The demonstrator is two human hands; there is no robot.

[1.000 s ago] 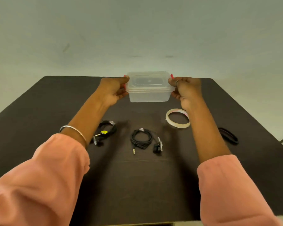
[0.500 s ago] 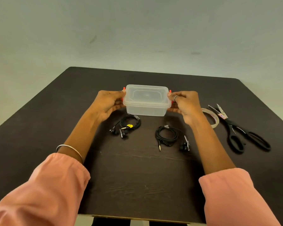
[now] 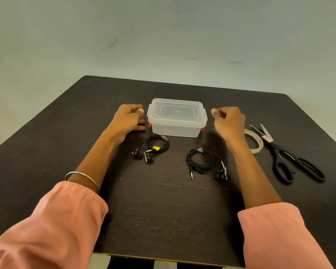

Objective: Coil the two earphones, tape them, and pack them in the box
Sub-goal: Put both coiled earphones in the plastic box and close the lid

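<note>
A clear plastic box point(image 3: 176, 121) with its lid on and red side clips stands on the dark table point(image 3: 163, 200). My left hand point(image 3: 129, 120) hovers just left of it, fingers loosely curled, holding nothing. My right hand point(image 3: 229, 121) is just right of the box, also loosely curled and empty. In front of the box lie two black earphones in loose coils: the left earphone point(image 3: 153, 147) with a yellow tag, and the right earphone point(image 3: 204, 163) with its plug pointing toward me. A roll of clear tape point(image 3: 257, 143) lies right of my right wrist.
Black-handled scissors point(image 3: 287, 156) lie at the right beside the tape, blades pointing away from me. The table's front edge runs just below my sleeves. A pale wall rises behind the table.
Both hands have let go of the box, which now rests on the table, and moved slightly outward. The red clips now hang down at its sides.
</note>
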